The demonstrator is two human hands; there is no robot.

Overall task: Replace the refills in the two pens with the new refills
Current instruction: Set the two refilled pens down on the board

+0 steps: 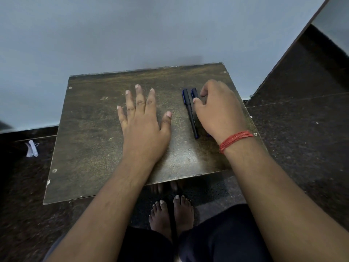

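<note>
Two dark blue capped pens lie side by side on the right part of a small brown table [90,129]. The left pen [190,113] is fully visible, pointing away from me. The right pen [194,93] is mostly hidden under my right hand [219,110], whose thumb and curled fingers close around it. My left hand [143,120] lies flat on the table's middle with fingers spread, holding nothing. No loose refills are visible.
The table stands against a pale blue wall [132,35] on a dark speckled floor [302,138]. My bare feet [171,214] show below the table's near edge. A crumpled white scrap [32,148] lies on the floor at the left.
</note>
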